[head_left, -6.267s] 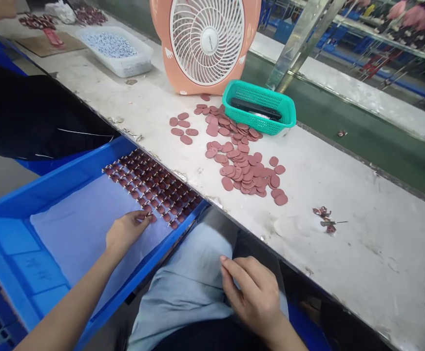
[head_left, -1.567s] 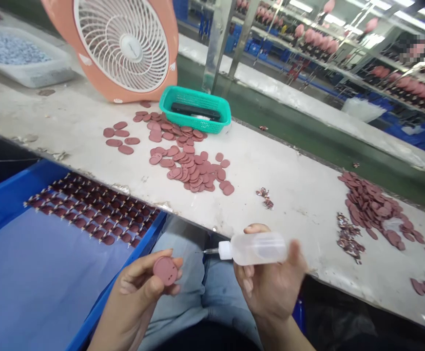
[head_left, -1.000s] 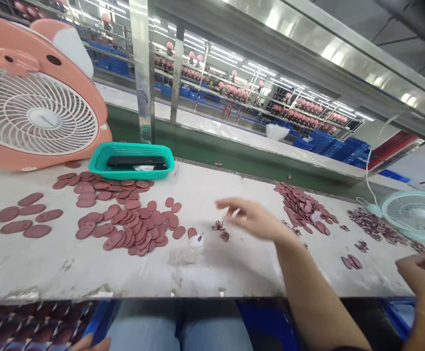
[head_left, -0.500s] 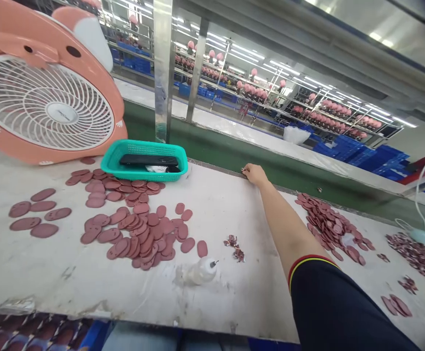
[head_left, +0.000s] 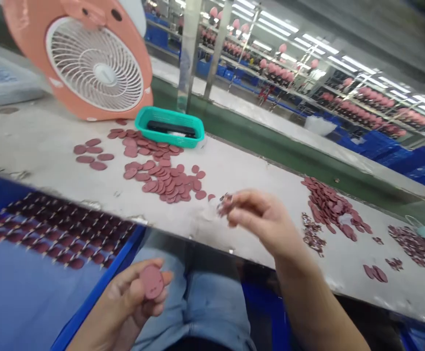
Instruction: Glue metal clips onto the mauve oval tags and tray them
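Low in front of my lap, my left hand (head_left: 128, 297) is closed on an oval pinkish-red disc (head_left: 151, 282), which has small dark holes or marks. My right hand (head_left: 260, 217) reaches over the table with thumb and fingers curled round a small clump of dark-red and shiny pieces (head_left: 224, 204); blur hides how many the fingertips grip. Just left of those fingers, a pale bottle shape is smeared. To their left lies a heap of similar discs (head_left: 172, 183). Under my right wrist sits another cluster of small shiny pieces (head_left: 313, 235).
An orange fan (head_left: 81, 112) and a green basket (head_left: 170, 113) with dark items stand at the back left. A blue tray (head_left: 125, 258) with rows of dark-red parts is at lower left. More discs (head_left: 329, 207) and small pieces (head_left: 415, 246) lie right. A green belt (head_left: 249, 129) runs behind.
My right hand has come back from the table's far edge to the small pieces. My left hand has come into view with a disc. The view has turned downward and left.
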Demonstrator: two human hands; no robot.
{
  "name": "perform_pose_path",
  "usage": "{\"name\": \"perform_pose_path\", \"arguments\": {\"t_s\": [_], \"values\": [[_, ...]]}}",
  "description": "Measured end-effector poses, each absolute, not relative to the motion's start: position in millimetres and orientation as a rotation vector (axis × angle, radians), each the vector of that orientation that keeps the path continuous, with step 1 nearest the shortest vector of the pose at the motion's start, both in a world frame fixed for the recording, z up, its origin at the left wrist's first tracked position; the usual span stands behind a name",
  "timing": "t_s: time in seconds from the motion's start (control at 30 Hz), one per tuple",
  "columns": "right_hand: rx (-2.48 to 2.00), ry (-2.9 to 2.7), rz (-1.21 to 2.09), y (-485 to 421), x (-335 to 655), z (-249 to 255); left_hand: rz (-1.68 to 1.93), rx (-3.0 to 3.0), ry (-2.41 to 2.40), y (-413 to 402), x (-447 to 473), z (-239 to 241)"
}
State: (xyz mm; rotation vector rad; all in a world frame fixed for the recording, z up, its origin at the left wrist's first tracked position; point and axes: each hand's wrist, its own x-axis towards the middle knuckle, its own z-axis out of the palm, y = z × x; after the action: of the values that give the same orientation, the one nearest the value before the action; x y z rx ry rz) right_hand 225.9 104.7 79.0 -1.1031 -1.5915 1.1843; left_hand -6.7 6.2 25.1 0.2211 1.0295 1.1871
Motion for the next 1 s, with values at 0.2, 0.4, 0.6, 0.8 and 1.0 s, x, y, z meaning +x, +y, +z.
{"name": "perform_pose_path", "arguments": {"t_s": [0.2, 0.4, 0.6, 0.8, 1.0], "values": [[-0.957, -1.731, 1.245, 32.3, 172.4, 66.8, 1.130, 0.214, 1.011, -15.6, -7.3, 33.8], [-0.881, -1.932, 1.133, 25.3, 168.3, 68.5, 1.109, 0.260, 0.946, -22.5, -11.2, 36.5], [-0.834, -1.988, 1.113, 25.8, 166.1, 69.3, 1.092, 0.272, 0.962, -25.2, -13.1, 35.6], [-0.819, -2.047, 1.109, 27.4, 168.3, 72.1, 1.074, 0.265, 0.953, -25.1, -13.4, 31.2], [-0.812, -2.071, 1.116, 28.2, 167.9, 71.8, 1.088, 0.223, 0.953, -25.4, -11.7, 30.1]]}}
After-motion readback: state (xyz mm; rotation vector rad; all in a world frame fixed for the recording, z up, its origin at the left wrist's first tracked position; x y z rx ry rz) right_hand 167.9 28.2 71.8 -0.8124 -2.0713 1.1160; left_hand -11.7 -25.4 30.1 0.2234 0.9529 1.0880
